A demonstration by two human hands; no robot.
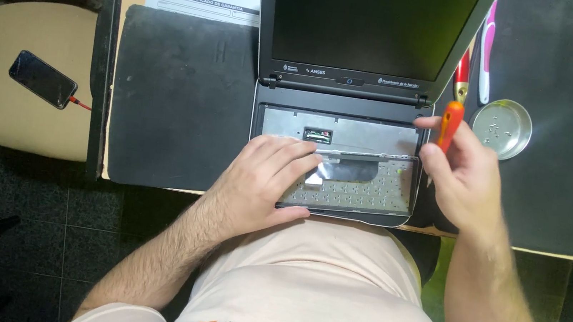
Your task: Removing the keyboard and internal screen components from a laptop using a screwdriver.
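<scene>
Dark mats [178, 98] are covering the desk under an opened laptop [349, 118]. Left hand [262, 183] is lying spread, fingertips pressing its flipped keyboard [369, 188]; right hand [461, 177], just beside, is gripping an orange screwdriver [450, 123], a metal dish [501, 128] sitting beyond.

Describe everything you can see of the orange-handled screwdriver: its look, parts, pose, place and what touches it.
The screwdriver has a smooth orange handle, plastic by its look, with a rounded top end. It stands nearly upright, tilted slightly, at the right edge of the open laptop, near the hinge. The right hand grips its lower part, fingers wrapped around it, so the shaft and tip are mostly hidden. Nothing else touches it. A small round metal dish sits just to its right.
</scene>
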